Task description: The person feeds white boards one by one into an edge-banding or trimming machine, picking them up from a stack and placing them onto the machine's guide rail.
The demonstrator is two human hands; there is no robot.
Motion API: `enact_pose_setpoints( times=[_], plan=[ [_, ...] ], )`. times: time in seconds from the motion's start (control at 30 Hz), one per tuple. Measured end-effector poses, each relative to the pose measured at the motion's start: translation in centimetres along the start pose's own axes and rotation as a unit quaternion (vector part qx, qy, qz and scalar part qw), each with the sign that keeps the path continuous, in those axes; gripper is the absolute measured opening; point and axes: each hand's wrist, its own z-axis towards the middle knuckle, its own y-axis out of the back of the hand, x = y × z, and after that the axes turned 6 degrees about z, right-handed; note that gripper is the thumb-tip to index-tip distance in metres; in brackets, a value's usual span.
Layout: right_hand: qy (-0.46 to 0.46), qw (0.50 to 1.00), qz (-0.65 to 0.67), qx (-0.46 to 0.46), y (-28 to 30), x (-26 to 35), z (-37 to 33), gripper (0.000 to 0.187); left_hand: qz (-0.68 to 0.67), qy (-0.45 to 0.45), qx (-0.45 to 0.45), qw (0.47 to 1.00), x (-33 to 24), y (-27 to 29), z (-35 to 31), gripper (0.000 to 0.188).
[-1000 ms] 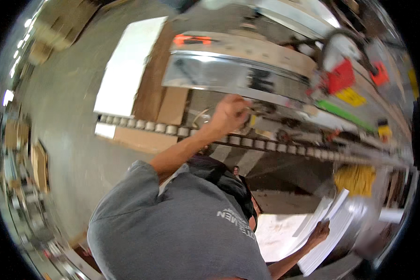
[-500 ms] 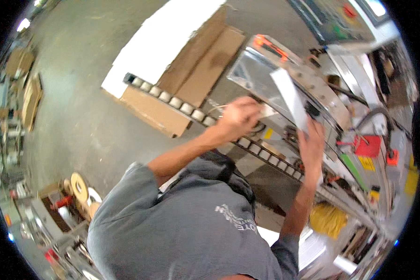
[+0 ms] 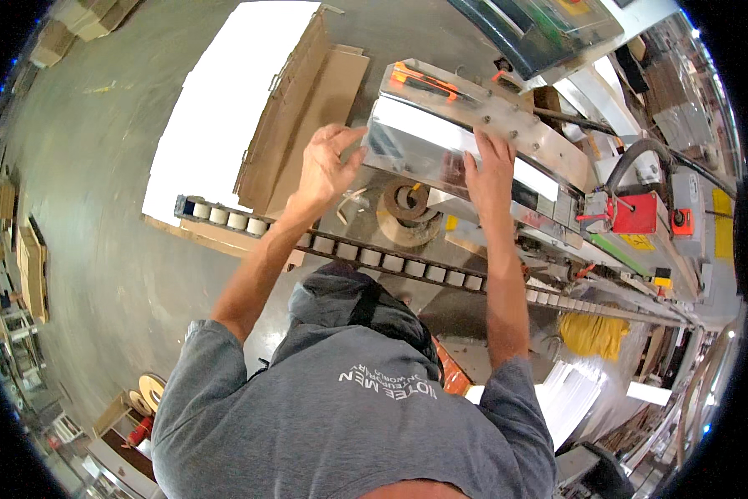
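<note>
A shiny metal housing (image 3: 424, 137) with an orange handle (image 3: 424, 79) on its top plate sits on the machine in front of me. My left hand (image 3: 328, 166) is raised at the housing's left end, fingers spread, thumb close to its corner, holding nothing. My right hand (image 3: 490, 170) lies flat against the housing's front face, fingers pointing up. Below both hands a brown ring-shaped part (image 3: 407, 204) rests on a round disc. Both my forearms reach up from my grey T-shirt.
A row of white rollers on a chain (image 3: 374, 254) runs across below my hands. Brown cardboard sheets (image 3: 307, 108) and a white board (image 3: 216, 116) lie on the floor to the left. To the right are a red machine part (image 3: 636, 212), a yellow cloth (image 3: 590, 333) and a stack of white sheets (image 3: 573, 391).
My right hand came up from the white sheets at the lower right, carried a pale sheet to the machine, and now lies flat on the housing. My left hand opened and moved left.
</note>
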Motion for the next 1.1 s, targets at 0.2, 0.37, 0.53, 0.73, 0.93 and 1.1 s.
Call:
enact_pose_setpoints(
  times=[0.2, 0.37, 0.53, 0.73, 0.93, 1.1],
  plan=[
    [-0.283, 0.892, 0.336, -0.103, -1.8, -0.3, -5.3, 0.032, 0.041, -0.089, 0.02, 0.995, 2.0, -2.7, 4.8, 0.036],
    [-0.293, 0.839, 0.438, -0.14, -1.7, 0.7, -3.3, 0.036, 0.011, -0.066, 0.067, 0.996, 3.4, -4.9, 6.6, 0.031],
    [-0.254, 0.854, 0.401, -0.214, -2.9, -0.8, -3.8, 0.04, 0.027, -0.113, 0.056, 0.992, 2.5, -6.1, 7.6, 0.023],
    [-0.279, 0.876, 0.318, -0.231, -2.5, -2.6, -4.0, 0.046, 0.013, -0.19, 0.014, 0.982, 1.5, -8.2, 7.6, 0.023],
    [-0.292, 0.832, 0.392, -0.262, -0.7, -6.6, -5.7, 0.049, 0.007, -0.226, 0.039, 0.973, -2.3, -11.8, 7.5, 0.023],
    [-0.293, 0.833, 0.386, -0.267, 1.0, -10.0, -7.1, 0.047, 0.007, -0.242, 0.033, 0.97, -6.2, -15.0, 6.9, 0.024]
  ],
)
